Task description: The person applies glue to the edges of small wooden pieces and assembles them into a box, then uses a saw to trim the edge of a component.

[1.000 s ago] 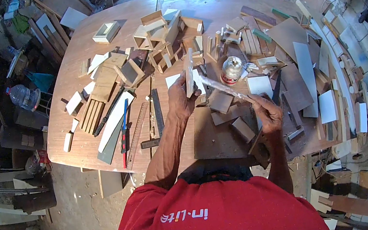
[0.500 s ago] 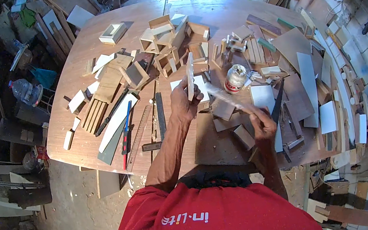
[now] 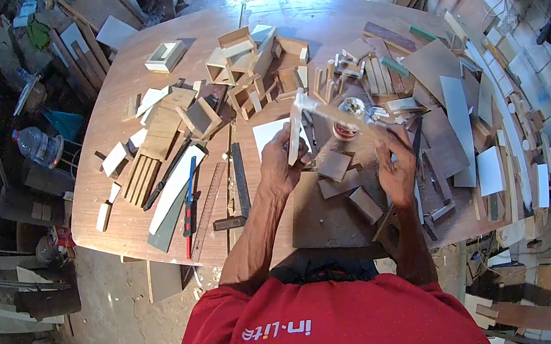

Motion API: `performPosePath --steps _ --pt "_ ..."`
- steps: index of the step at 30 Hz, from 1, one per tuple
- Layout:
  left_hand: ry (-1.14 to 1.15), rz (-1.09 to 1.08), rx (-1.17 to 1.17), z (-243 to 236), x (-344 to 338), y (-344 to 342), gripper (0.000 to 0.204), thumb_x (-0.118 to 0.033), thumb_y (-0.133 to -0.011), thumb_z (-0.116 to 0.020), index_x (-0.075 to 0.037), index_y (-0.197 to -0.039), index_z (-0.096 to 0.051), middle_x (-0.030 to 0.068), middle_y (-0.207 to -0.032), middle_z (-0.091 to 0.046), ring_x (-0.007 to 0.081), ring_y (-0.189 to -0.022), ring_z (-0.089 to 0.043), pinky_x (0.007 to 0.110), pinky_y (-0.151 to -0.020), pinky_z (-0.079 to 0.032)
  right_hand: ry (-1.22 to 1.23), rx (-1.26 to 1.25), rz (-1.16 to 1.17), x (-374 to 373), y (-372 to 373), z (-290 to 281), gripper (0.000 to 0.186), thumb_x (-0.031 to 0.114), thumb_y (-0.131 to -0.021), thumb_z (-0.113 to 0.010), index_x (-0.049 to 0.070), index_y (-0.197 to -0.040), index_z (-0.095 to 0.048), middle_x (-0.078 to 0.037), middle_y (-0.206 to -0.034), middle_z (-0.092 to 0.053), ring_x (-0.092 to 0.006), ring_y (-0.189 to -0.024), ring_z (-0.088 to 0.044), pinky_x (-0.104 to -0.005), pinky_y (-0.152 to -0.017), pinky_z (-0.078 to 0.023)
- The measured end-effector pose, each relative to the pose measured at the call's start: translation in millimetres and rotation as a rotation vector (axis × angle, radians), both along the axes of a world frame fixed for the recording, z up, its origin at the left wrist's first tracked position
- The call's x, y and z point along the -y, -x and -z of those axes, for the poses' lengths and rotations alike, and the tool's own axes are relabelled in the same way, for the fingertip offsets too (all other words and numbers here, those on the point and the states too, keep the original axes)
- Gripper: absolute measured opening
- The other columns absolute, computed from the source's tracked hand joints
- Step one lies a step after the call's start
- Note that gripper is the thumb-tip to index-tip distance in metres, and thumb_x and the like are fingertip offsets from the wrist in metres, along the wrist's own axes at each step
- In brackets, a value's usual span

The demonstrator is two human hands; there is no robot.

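Observation:
My left hand grips a thin pale wooden panel, held on edge above the table. Between the fingers of my right hand is a flat wooden stick, slanting up to the left. Its far end meets the panel near the top corner; whether it presses there I cannot tell. Behind the stick stands an open glass jar with whitish stuff around its mouth, partly covered by the stick. A white piece of board lies just beyond my left hand.
Several small wooden boxes fill the table's far middle. At left lie a blue-and-red handled tool, a ruler and a dark square. Wood offcuts crowd the right side. A water bottle is off the table's left edge.
The stick's far end has moved upward to the panel's top corner. My right hand has shifted slightly up, and its fingers have changed position on the stick. The left hand stays nearly in place.

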State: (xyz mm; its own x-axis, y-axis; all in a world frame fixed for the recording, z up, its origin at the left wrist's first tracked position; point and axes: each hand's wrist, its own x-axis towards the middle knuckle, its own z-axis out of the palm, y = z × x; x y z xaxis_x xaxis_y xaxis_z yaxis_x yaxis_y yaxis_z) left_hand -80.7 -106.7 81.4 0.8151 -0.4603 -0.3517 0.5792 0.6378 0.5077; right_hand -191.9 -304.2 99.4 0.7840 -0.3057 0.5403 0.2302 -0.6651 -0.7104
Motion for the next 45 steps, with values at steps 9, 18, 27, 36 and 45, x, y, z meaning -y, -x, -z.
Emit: performPosePath --steps 9,18,27,36,45 --pt "-0.019 0.025 0.021 2 -5 7 0.029 -0.029 -0.101 -0.042 -0.001 -0.100 -0.049 0.0012 -0.062 -0.042 0.0126 -0.055 -0.039 0.026 -0.050 -0.034 -0.178 -0.042 0.037 8 -14 2 0.027 0.017 -0.095 -0.055 0.003 -0.115 -0.065 -0.015 -0.104 -0.067 -0.0231 -0.095 -0.060 -0.0340 -0.088 -0.045" --pt "-0.504 -0.190 0.316 5 -3 1 0.019 -0.024 -0.097 -0.052 -0.005 -0.094 -0.052 -0.0035 -0.063 -0.043 0.0076 -0.057 -0.040 0.024 -0.052 -0.034 -0.113 -0.127 0.020 11 -5 -14 0.026 0.016 -0.094 -0.056 0.004 -0.115 -0.066 -0.014 -0.106 -0.067 -0.0233 -0.099 -0.061 -0.0332 -0.089 -0.045" --pt "-0.757 -0.417 0.592 16 -9 -4 0.022 -0.025 -0.097 -0.054 -0.004 -0.099 -0.054 -0.0013 -0.065 -0.051 0.0069 -0.052 -0.044 0.023 -0.045 -0.035 0.037 -0.157 -0.124 27 -11 -27 0.024 0.013 -0.093 -0.057 0.003 -0.113 -0.067 -0.011 -0.099 -0.067 -0.0168 -0.087 -0.059 -0.0287 -0.078 -0.045" --pt "-0.591 -0.358 0.403 15 -28 -20 0.021 -0.025 -0.096 -0.054 -0.004 -0.092 -0.056 -0.0015 -0.064 -0.050 0.0073 -0.052 -0.043 0.024 -0.047 -0.037 -0.134 -0.318 -0.311 36 22 -22 0.026 0.004 -0.089 -0.058 0.003 -0.113 -0.067 -0.010 -0.095 -0.065 -0.0169 -0.089 -0.059 -0.0293 -0.080 -0.044" --pt "-0.043 -0.046 0.085 -7 -6 0 0.023 -0.023 -0.100 -0.042 -0.002 -0.096 -0.050 -0.0001 -0.061 -0.040 0.0106 -0.051 -0.036 0.025 -0.048 -0.031 -0.524 -0.109 -0.079 -20 -7 9 0.028 0.009 -0.095 -0.055 0.002 -0.121 -0.062 -0.009 -0.111 -0.065 -0.0147 -0.100 -0.059 -0.0261 -0.089 -0.044"
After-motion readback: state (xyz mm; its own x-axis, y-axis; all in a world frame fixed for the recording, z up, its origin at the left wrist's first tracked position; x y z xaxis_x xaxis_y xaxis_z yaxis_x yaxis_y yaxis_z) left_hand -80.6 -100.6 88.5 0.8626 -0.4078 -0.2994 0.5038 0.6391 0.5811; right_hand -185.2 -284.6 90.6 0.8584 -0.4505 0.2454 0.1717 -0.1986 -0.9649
